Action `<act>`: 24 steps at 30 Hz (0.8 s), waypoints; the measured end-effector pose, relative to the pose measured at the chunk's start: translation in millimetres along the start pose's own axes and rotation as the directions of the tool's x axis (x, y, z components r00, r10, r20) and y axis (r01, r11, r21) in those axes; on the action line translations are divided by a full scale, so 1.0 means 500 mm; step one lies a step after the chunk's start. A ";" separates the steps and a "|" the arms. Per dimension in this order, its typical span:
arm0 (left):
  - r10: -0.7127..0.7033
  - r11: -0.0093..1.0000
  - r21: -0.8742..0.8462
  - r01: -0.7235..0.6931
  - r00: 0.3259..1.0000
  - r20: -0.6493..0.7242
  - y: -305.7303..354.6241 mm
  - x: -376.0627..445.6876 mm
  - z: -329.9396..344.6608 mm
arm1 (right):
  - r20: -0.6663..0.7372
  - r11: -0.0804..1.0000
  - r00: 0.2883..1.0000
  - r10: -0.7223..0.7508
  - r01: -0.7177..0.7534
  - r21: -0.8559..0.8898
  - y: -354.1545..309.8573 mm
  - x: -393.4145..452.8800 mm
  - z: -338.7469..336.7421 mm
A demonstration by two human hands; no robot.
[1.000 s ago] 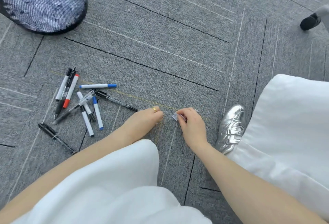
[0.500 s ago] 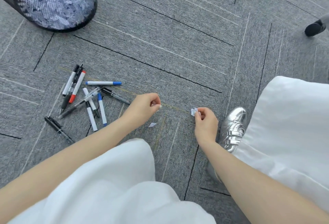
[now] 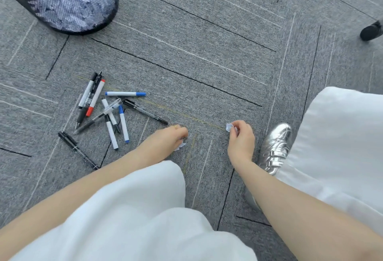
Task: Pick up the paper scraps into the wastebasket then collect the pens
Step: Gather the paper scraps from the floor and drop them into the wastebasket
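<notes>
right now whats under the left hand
A small white paper scrap pokes out from under the left hand's fingers on the grey carpet. The hand covers most of it, so whether the fingers already pinch it cannot be seen.

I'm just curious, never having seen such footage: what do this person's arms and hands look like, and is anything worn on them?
Both forearms are bare, with no sleeves, gloves or watch in view. The left hand has a small gold ring on one finger. The right hand shows no jewellery.
</notes>
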State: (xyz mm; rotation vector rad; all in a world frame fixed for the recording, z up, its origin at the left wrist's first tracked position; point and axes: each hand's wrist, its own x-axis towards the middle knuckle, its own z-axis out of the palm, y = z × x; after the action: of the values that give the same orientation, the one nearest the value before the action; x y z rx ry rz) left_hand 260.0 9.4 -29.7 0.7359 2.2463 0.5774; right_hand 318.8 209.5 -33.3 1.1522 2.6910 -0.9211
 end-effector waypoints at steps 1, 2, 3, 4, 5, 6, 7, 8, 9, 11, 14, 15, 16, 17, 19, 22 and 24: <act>0.031 0.999 0.009 -0.031 0.999 -0.012 -0.008 -0.004 0.005 | -0.018 0.998 0.999 0.044 -0.044 0.045 -0.005 0.003 0.005; 0.065 0.998 0.002 -0.065 0.997 -0.045 -0.017 -0.009 0.011 | -0.034 0.992 0.995 0.089 -0.086 0.097 -0.012 0.006 0.009; 0.101 0.995 -0.013 -0.103 0.991 -0.093 -0.026 -0.016 0.018 | -0.043 0.983 0.991 0.124 -0.117 0.142 -0.021 0.009 0.012; 0.126 0.991 -0.023 -0.130 0.983 -0.131 -0.032 -0.022 0.024 | -0.048 0.977 0.989 0.141 -0.130 0.171 -0.030 0.013 0.014; 0.141 0.989 -0.032 -0.148 0.977 -0.159 -0.037 -0.027 0.030 | -0.049 0.974 0.989 0.139 -0.127 0.188 -0.038 0.015 0.016; 0.146 0.987 -0.040 -0.155 0.972 -0.183 -0.040 -0.030 0.035 | -0.046 0.973 0.991 0.127 -0.115 0.200 -0.046 0.018 0.017; 0.149 0.985 -0.049 -0.163 0.967 -0.206 -0.041 -0.032 0.040 | -0.041 0.971 0.993 0.115 -0.104 0.214 -0.054 0.020 0.018; 0.157 0.984 -0.048 -0.172 0.962 -0.224 -0.039 -0.031 0.043 | -0.037 0.969 0.993 0.109 -0.098 0.228 -0.061 0.022 0.019; 0.173 0.982 -0.036 -0.187 0.955 -0.240 -0.036 -0.031 0.045 | -0.035 0.967 0.994 0.106 -0.095 0.238 -0.067 0.024 0.021; 0.215 0.975 0.010 -0.220 0.942 -0.256 -0.037 -0.027 0.048 | -0.036 0.968 0.994 0.100 -0.089 0.235 -0.076 0.028 0.023; 0.264 0.964 0.082 -0.253 0.942 -0.207 -0.044 -0.023 0.051 | -0.027 0.968 0.997 0.072 -0.063 0.242 -0.084 0.029 0.025; 0.286 0.957 0.113 -0.268 0.939 -0.193 -0.045 -0.022 0.052 | -0.026 0.966 0.998 0.063 -0.054 0.251 -0.086 0.029 0.025; 0.308 0.949 0.133 -0.287 0.934 -0.183 -0.045 -0.022 0.052 | -0.025 0.965 0.998 0.058 -0.050 0.256 -0.089 0.028 0.025; 0.328 0.941 0.143 -0.306 0.929 -0.173 -0.044 -0.021 0.054 | -0.025 0.965 0.998 0.056 -0.048 0.257 -0.091 0.028 0.026; 0.337 0.937 0.154 -0.314 0.928 -0.157 -0.051 -0.020 0.061 | -0.017 0.964 0.998 0.054 -0.048 0.262 -0.097 0.026 0.025; 0.288 0.953 0.140 -0.269 0.948 -0.137 -0.051 -0.019 0.067 | -0.008 0.953 0.998 0.066 -0.061 0.298 -0.108 0.024 0.023; 0.128 0.992 0.007 -0.129 0.976 -0.177 -0.032 -0.014 0.060 | -0.021 0.931 0.995 0.096 -0.083 0.356 -0.123 0.027 0.021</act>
State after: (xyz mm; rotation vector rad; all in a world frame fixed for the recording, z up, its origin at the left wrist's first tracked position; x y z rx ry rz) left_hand 280.7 -1.4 -55.6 0.8623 2.3706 0.7358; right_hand 265.8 179.1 -15.0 1.3520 2.5399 -1.4262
